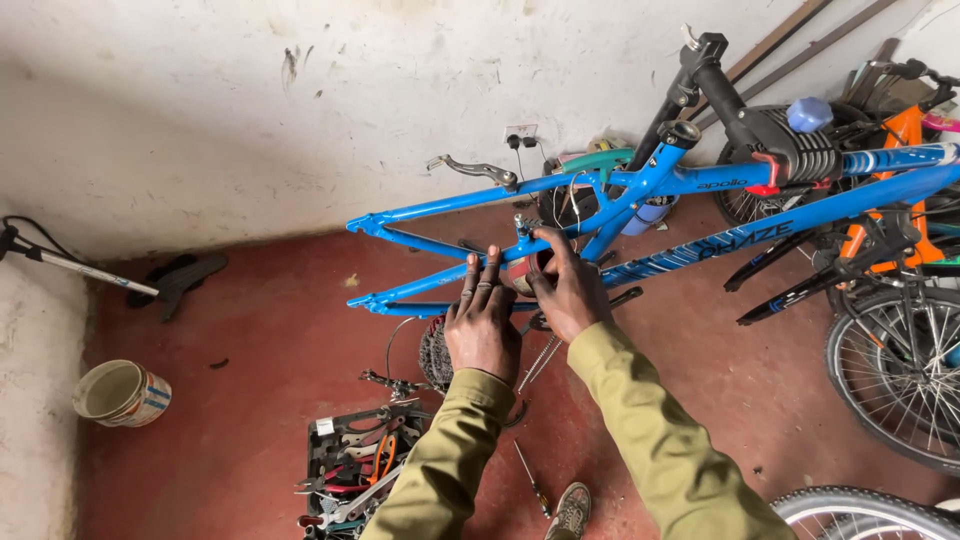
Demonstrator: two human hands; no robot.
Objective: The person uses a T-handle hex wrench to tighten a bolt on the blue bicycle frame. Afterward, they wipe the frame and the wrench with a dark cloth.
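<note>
Blue bike frame (640,185) was clamped in a black repair stand (715,85), wheels off, lying roughly level above the red floor (250,400). Everything below is placed off that frame.

Left hand (483,325): flat, fingers straight and together, pressed against the lower rear stay of the frame; not gripping anything I could see. Right hand (568,290): curled over the frame's seat-tube/stay junction, fingers wrapped on a small part there; what part, couldn't tell. Hands sat just beside each other, thumbs nearly touching.

Obstructions: a cassette (435,355) with loose cable sat directly under the frame, below the left hand. One screwdriver (530,478) lay on the floor below the frame, near one shoe (572,510). One open tool tray (350,465), packed with spanners and pliers, sat lower left of the frame.

Counts: one paint bucket (122,392), far left of the frame by the wall; one floor pump (70,265), left of the frame; one orange bike (900,210) right behind the frame's front end; two spoked wheels, one (895,375) right of the frame, one (860,512) at the bottom right edge.

Room: right of the frame was crowded with bikes and wheels. Left of the frame's rear dropouts the floor was open up to the white wall (250,120).
</note>
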